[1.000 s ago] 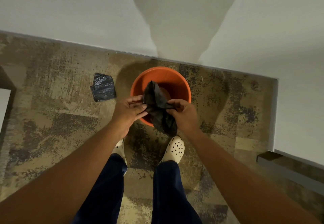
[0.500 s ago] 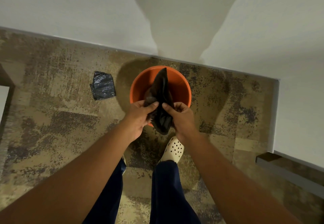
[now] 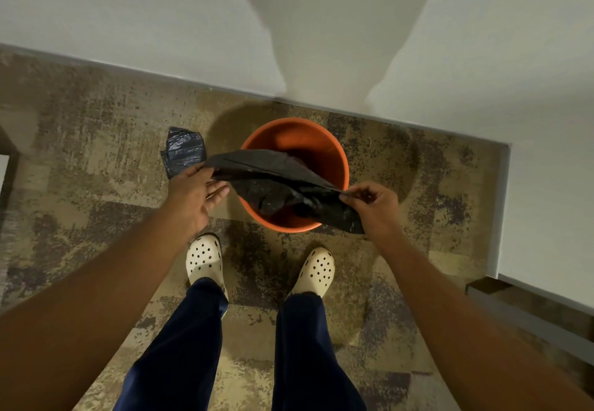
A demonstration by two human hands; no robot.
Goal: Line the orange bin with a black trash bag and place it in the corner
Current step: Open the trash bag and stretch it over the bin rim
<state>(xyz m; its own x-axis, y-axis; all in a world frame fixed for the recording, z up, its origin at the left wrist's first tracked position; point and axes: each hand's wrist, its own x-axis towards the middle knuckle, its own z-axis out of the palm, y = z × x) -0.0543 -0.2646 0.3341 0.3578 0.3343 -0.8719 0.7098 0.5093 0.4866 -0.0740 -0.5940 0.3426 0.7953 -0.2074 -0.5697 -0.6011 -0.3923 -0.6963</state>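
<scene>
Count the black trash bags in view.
2. One black trash bag is stretched between both hands over the orange bin; a folded bag lies on the carpet left of it.

No readable text, label, brand, number or sign anywhere in view.
</scene>
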